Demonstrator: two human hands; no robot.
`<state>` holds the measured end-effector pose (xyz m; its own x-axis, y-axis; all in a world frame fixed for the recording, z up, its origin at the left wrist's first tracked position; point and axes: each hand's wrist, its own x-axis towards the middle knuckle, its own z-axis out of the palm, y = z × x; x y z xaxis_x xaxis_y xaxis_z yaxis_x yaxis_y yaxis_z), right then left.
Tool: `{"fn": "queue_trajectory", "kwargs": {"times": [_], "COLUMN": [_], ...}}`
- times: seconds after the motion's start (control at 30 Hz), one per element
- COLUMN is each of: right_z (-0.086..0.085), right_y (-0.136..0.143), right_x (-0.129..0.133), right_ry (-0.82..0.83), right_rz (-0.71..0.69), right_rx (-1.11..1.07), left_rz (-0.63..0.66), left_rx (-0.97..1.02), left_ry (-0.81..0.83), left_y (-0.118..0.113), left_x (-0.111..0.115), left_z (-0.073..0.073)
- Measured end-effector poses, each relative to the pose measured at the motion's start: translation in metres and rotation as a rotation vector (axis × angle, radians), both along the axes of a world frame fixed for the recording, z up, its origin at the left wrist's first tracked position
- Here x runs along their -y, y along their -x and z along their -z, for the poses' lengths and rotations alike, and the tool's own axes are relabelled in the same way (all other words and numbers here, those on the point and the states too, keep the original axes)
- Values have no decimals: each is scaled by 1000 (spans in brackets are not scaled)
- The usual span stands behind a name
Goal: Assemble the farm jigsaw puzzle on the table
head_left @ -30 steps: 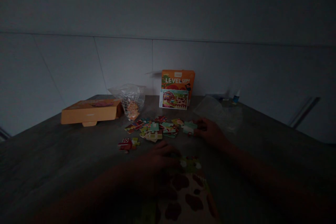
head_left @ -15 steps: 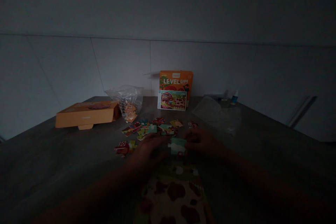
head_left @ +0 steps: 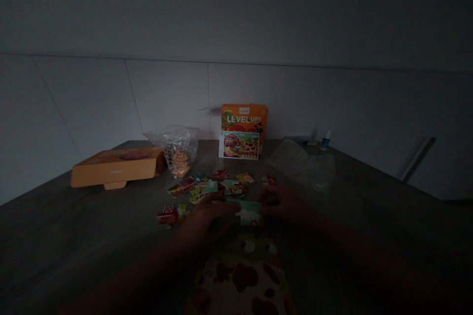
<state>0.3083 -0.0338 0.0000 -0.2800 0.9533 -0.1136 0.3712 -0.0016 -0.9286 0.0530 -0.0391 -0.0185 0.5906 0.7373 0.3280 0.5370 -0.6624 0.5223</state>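
Observation:
A light-green puzzle piece point(head_left: 251, 212) with a white shape and a small red patch is between my hands. My right hand point(head_left: 286, 205) pinches its right edge. My left hand point(head_left: 209, 216) has its fingertips at the piece's left edge, closed on it as far as the dim light shows. Below lies a joined puzzle section point(head_left: 244, 275) with brown cow spots on a pale ground and green along its top. Beyond my left hand is a pile of loose puzzle pieces point(head_left: 210, 186). A red barn piece point(head_left: 168, 215) rests left of that hand.
An orange open box point(head_left: 114, 170) stands at left, beside a clear bag of pieces point(head_left: 180, 160). A farm picture card point(head_left: 239, 145) leans on an orange "LEVEL UP!" box point(head_left: 244, 113) at the back. Right are a crumpled plastic bag point(head_left: 306, 165) and a small blue bottle point(head_left: 325, 141).
My left hand's fingertips have come right to the piece's left edge. The right hand keeps its grip on the piece. The whole view has shifted slightly.

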Motion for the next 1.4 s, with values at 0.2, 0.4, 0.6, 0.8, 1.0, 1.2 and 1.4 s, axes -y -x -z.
{"fn": "queue_trajectory", "kwargs": {"times": [0.2,0.4,0.6,0.8,1.0,1.2,1.4], "right_z": [-7,-13,-14,-15,-16,-13,-11], "right_y": [-9,-12,-10,-10,-7,-9,-9], "right_x": [-1,1,2,3,3,1,1], "right_ry": [62,144,132,79,55,-14,-123], "right_rz": [-6,14,5,-11,-15,-54,-91], "right_rx": [87,110,156,208,264,270,367], "left_rz": [106,287,309,302,314,297,297], "left_rx": [-49,-107,-146,-132,-118,-164,-201], "left_ry": [-29,-41,-23,-8,-28,-23,-30], "left_y": [1,2,3,3,2,2,2], "left_x": [4,9,10,10,9,9,11], "left_z": [-4,-10,-11,-12,-10,-11,-15]}}
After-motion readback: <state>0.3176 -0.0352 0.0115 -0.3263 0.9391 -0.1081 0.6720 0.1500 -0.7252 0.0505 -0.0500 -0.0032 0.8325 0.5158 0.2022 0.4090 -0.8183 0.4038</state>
